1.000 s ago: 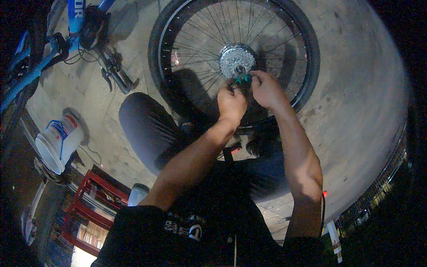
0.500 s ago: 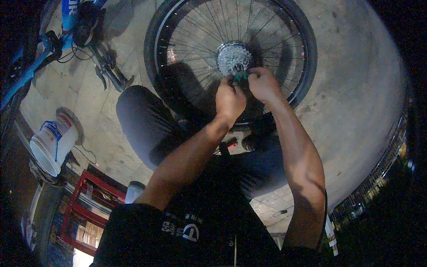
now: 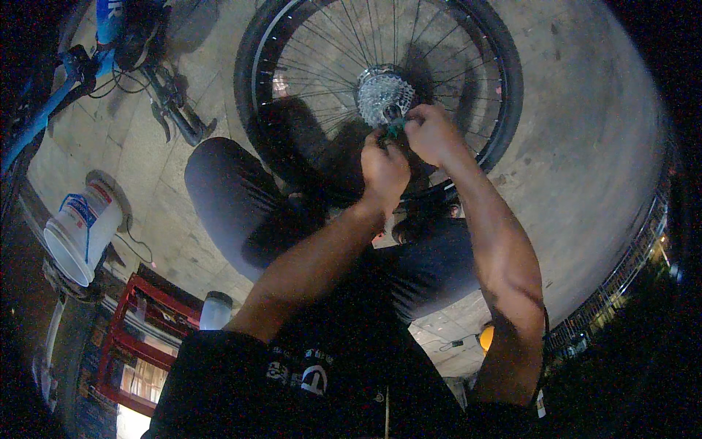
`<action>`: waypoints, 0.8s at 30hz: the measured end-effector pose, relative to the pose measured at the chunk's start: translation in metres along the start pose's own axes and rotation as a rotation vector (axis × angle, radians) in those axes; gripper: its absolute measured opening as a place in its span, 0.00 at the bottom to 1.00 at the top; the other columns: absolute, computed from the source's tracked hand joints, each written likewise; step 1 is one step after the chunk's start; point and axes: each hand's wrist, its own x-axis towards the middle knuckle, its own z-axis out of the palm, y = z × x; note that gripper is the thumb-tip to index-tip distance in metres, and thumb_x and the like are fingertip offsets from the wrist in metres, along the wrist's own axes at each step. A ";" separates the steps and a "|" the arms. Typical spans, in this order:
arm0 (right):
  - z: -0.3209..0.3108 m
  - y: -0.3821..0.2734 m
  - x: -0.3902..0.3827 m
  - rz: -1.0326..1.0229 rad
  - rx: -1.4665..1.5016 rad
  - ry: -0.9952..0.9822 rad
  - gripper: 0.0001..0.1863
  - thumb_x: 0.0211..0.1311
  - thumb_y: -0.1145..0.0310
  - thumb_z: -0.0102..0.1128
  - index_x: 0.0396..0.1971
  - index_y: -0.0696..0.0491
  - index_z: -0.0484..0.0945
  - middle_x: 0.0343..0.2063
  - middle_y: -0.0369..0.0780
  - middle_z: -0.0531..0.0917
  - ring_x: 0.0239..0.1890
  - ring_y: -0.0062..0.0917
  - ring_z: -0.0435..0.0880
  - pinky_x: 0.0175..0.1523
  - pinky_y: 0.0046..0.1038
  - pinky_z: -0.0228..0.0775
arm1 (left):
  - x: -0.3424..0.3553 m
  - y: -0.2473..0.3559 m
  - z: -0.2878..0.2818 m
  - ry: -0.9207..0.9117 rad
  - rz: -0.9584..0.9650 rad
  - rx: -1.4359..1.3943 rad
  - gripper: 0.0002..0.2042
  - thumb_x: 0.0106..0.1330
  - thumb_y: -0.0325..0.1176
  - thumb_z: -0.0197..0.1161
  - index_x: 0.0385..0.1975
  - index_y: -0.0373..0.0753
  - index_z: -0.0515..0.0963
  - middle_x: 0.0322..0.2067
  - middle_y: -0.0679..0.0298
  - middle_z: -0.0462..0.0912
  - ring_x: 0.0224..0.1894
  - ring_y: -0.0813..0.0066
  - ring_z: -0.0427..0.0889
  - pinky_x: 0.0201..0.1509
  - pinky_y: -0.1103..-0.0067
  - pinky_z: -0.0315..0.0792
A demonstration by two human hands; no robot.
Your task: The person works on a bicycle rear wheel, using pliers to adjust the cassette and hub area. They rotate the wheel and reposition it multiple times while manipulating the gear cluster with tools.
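Note:
A spoked bicycle wheel (image 3: 514,80) with a black tyre lies in front of me, a silver cassette (image 3: 382,95) at its hub. Just on my side of the cassette, both hands are closed round a small green part (image 3: 395,129) at the end of the axle; its exact kind is hard to make out. My left hand (image 3: 385,167) pinches it from the near left, fingertips partly hidden. From the right, my right hand (image 3: 433,136) grips it between thumb and fingers. A dark metal axle end (image 3: 393,112) shows between the cassette and the green part.
A blue bicycle frame (image 3: 51,99) with a handlebar and brake lever (image 3: 175,117) lies at the upper left. Below it stand a white bucket (image 3: 71,249), a red metal rack (image 3: 121,344) and a translucent container (image 3: 216,311). My bent knee (image 3: 219,175) is beside the wheel.
Both hands stay at the green part, shifting only slightly, with the right hand turned a little. My view has moved slightly, and a yellow round thing now shows beside my right arm.

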 end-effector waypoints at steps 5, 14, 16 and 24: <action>-0.016 -0.015 0.000 -0.032 -0.116 -0.097 0.18 0.55 0.63 0.56 0.42 0.59 0.82 0.43 0.53 0.82 0.48 0.47 0.81 0.55 0.40 0.72 | -0.004 -0.002 0.007 0.015 -0.134 -0.138 0.13 0.66 0.23 0.51 0.48 0.26 0.74 0.39 0.45 0.82 0.42 0.54 0.82 0.48 0.68 0.74; 0.010 0.029 -0.003 -0.034 0.188 0.040 0.20 0.55 0.64 0.56 0.44 0.61 0.80 0.39 0.52 0.84 0.43 0.44 0.84 0.51 0.39 0.75 | -0.007 -0.001 0.001 -0.055 0.078 0.100 0.16 0.66 0.25 0.51 0.52 0.27 0.70 0.38 0.44 0.82 0.42 0.47 0.82 0.48 0.65 0.73; 0.009 0.022 -0.008 0.012 0.212 0.055 0.20 0.56 0.64 0.56 0.44 0.61 0.80 0.40 0.52 0.84 0.44 0.44 0.84 0.52 0.38 0.75 | -0.007 0.012 -0.009 -0.079 0.109 0.242 0.16 0.66 0.26 0.52 0.52 0.27 0.70 0.38 0.42 0.81 0.42 0.44 0.81 0.47 0.64 0.74; 0.012 0.004 -0.012 0.034 0.093 0.125 0.20 0.56 0.61 0.56 0.44 0.59 0.80 0.40 0.52 0.84 0.45 0.45 0.84 0.53 0.38 0.75 | 0.003 -0.005 -0.013 -0.109 0.029 0.125 0.16 0.67 0.27 0.52 0.53 0.28 0.70 0.41 0.41 0.81 0.44 0.44 0.81 0.50 0.65 0.73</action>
